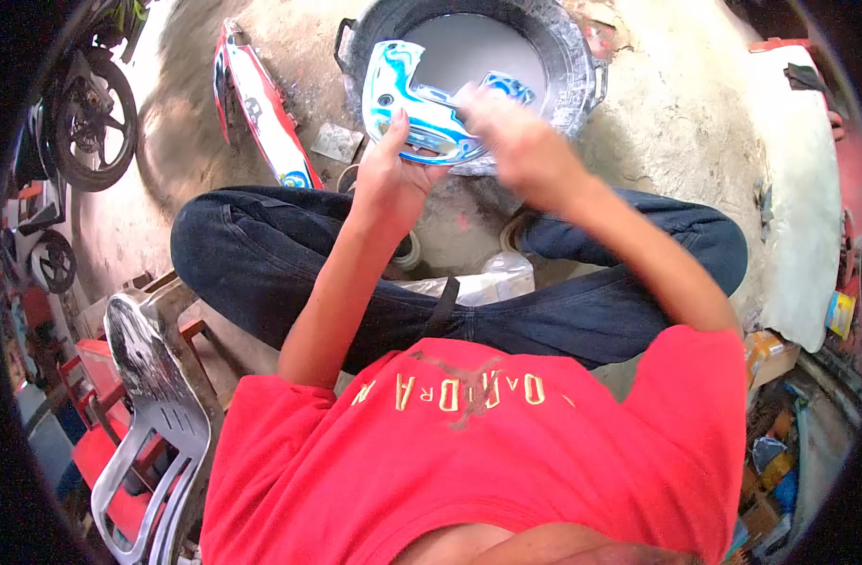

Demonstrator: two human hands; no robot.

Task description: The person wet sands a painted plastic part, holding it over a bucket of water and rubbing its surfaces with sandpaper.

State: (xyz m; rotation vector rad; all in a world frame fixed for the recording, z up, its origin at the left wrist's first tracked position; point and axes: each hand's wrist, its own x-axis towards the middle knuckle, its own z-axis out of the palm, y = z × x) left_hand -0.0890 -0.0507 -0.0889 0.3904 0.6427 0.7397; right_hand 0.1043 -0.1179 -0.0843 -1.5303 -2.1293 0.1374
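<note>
My left hand (390, 184) grips a curved blue-and-white plastic panel (391, 85), which looks like a motorcycle body part. Its thumb presses on the front face and the fingers go behind the lower edge. At the panel's right side is my right hand (520, 146), blurred by motion with its fingers curled in. A small dark edge shows at those fingertips, but what they hold is hidden. Directly beyond both hands sits a black basin (568, 56) of cloudy, greyish liquid (478, 47), and the panel is held over its near rim.
A red-and-white panel (259, 108) lies on the concrete floor to the left, near a small grey piece (337, 142). Motorcycle wheels (92, 122) stand at far left. A silver-and-black part (162, 414) is close on my left. A large pale panel (803, 207) leans at right.
</note>
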